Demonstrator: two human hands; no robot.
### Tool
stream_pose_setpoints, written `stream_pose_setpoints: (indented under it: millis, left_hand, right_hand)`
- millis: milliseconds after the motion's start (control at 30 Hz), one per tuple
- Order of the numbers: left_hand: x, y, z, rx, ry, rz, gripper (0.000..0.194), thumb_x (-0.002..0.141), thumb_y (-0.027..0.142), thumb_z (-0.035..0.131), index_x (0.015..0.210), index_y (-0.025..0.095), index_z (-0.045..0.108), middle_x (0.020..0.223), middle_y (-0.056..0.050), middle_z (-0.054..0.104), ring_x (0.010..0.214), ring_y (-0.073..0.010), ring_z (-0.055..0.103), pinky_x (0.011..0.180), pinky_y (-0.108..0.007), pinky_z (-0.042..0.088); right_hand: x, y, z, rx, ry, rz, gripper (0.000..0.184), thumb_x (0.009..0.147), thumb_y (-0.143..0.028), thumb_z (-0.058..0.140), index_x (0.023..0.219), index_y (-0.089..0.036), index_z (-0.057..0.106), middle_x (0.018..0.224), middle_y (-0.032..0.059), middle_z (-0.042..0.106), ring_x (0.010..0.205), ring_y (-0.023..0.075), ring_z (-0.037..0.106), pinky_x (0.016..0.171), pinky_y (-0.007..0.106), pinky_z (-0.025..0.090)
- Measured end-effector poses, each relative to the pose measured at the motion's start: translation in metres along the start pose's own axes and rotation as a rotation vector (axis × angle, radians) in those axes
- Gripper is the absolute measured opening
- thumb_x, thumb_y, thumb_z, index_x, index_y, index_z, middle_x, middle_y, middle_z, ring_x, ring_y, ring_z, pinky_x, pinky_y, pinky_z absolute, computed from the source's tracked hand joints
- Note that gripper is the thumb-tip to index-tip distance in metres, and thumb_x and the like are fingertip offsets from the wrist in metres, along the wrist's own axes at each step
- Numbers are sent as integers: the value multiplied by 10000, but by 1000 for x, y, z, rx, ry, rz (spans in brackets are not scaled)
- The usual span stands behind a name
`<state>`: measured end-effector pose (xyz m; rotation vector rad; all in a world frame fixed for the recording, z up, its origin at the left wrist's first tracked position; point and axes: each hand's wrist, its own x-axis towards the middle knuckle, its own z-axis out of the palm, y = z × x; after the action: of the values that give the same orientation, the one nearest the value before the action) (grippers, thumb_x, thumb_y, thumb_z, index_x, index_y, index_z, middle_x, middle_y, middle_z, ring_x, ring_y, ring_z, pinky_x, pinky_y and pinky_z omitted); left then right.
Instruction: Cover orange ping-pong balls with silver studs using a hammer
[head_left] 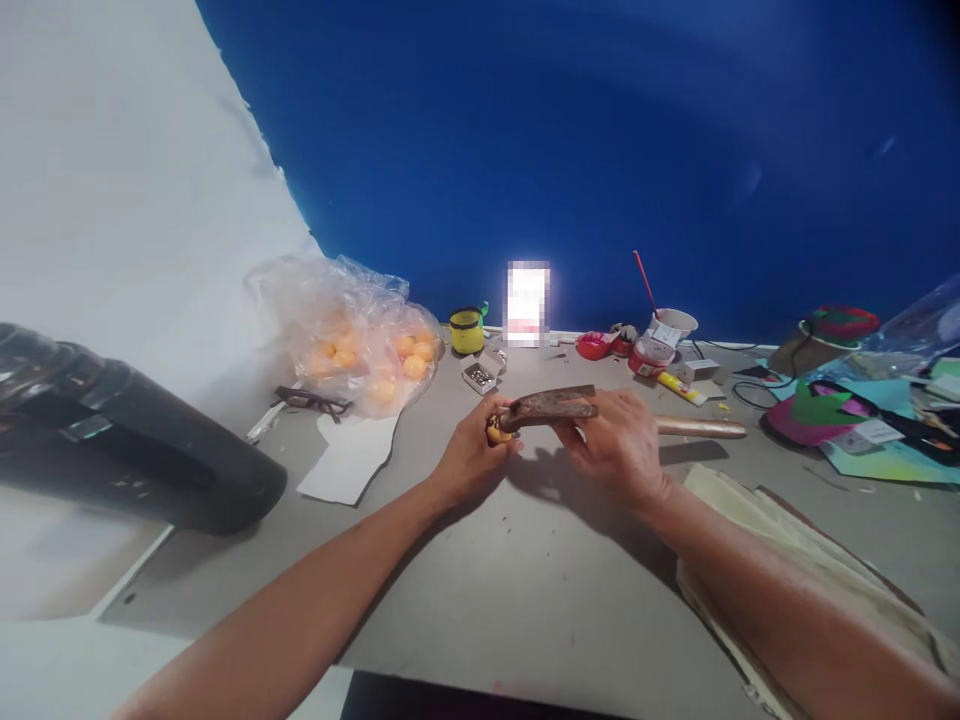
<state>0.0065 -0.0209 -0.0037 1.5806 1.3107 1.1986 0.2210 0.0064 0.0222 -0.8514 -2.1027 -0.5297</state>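
My left hand [480,440] is closed around a small orange ball [496,430] with dark spots, held just above the grey table. In my right hand [622,440] is a claw hammer [551,405], gripped near its head. The claw points right and the wooden handle sticks out past my knuckles. The hammer's face is at the ball, apparently touching it; the exact contact is hidden. Beyond my hands, an open little box [480,375] contains small shiny metal pieces. Similar orange balls [415,358] fill clear plastic bags [322,300] at the back left.
A large dark cylinder [135,430] leans in from the left. Eyeglasses [311,400] and white paper [352,460] lie near the bags. Along the blue wall stand a yellow cup [466,332], a bright blurred screen [528,303] and a paper cup [673,325]. Folded cloth [720,530] lies right.
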Motion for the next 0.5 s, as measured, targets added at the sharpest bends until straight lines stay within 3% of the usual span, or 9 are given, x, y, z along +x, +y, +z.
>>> stream_pose_setpoints:
  millis: [167,333,500]
  left_hand:
    - [2,-5,-2,-97,-16,-6,379,735,255,758,1101,188,687,887,-12,667,780,-177,588,730,-286,470]
    - [2,-6,0,-188,-51,-88,353,739,243,776,1078,190,696,886,-9,678,750,-149,583,704,-264,462]
    - [1,0,1,-377,-91,-180,452,717,270,833,1123,182,656,964,-29,687,632,-89,540,598,-243,424]
  right_hand:
    - [0,1,-1,-56,103,40,179,969,-295,624,825,-210,689,737,50,676,728,210,569,735,341,368]
    - [1,1,-1,-22,-10,-18,190,980,-239,589,817,-207,681,693,35,644,662,192,535,682,348,323]
    - [4,6,-7,-71,146,13,93,969,-268,648,933,-207,709,770,46,687,738,208,580,736,339,364]
